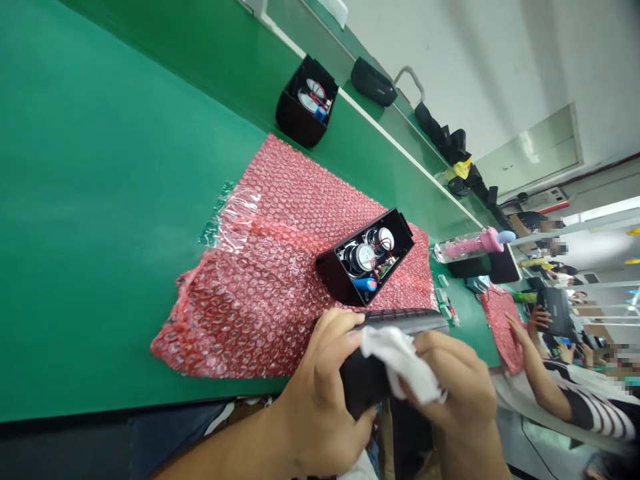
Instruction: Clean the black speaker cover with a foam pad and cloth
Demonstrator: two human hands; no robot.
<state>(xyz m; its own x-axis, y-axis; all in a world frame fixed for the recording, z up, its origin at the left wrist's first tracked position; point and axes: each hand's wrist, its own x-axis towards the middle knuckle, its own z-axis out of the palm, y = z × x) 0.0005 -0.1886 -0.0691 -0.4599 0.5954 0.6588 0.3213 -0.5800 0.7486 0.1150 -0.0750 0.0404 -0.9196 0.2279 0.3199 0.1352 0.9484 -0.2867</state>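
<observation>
Nearest me, my left hand (320,393) is clamped around the near end of a black speaker grille panel (395,347), fingers curled over its top edge. My right hand (457,387) is closed on a white cloth (405,363), pressing it against the panel's face. The panel sits at the near edge of the green workbench (100,200), partly over my lap. I judge it stiff and light but smooth, likely to slip under a wiping push, so gripping its ends or edges looks safer than its face; the cloth is soft and bunches easily.

Just beyond, an open black speaker housing (365,263) lies on red bubble wrap (270,280), its drivers, red wires and a blue capacitor exposed and fragile-looking. Farther back left stands a second open housing (306,101). Far right, a co-worker's hand (520,337) rests on another piece of red wrap.
</observation>
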